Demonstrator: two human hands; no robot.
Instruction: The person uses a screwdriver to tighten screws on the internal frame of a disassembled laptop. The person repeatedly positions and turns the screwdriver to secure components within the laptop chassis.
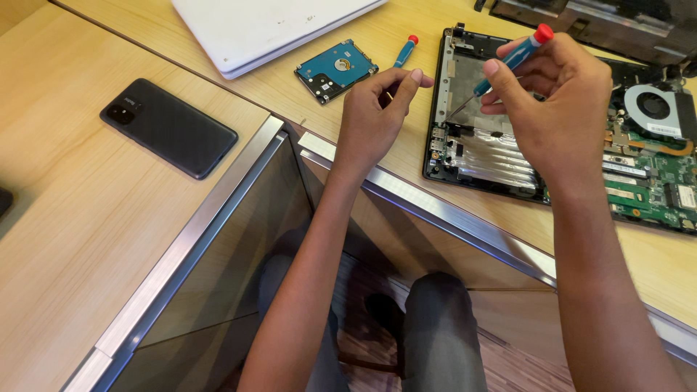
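Wooden desk [87, 239] carries an opened laptop [653, 167] at its right edge. Right hand [559, 101] pinches a blue screwdriver [508, 62] over it; left hand [374, 109] pinches something too small to identify. Hard drive [335, 70] lies near the far edge.

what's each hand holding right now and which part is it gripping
The right hand holds a blue screwdriver by its handle, below the red cap. The left hand pinches something tiny between thumb and fingertips; what it is cannot be told.

White round label [343, 64] on the blue hard drive [335, 70].
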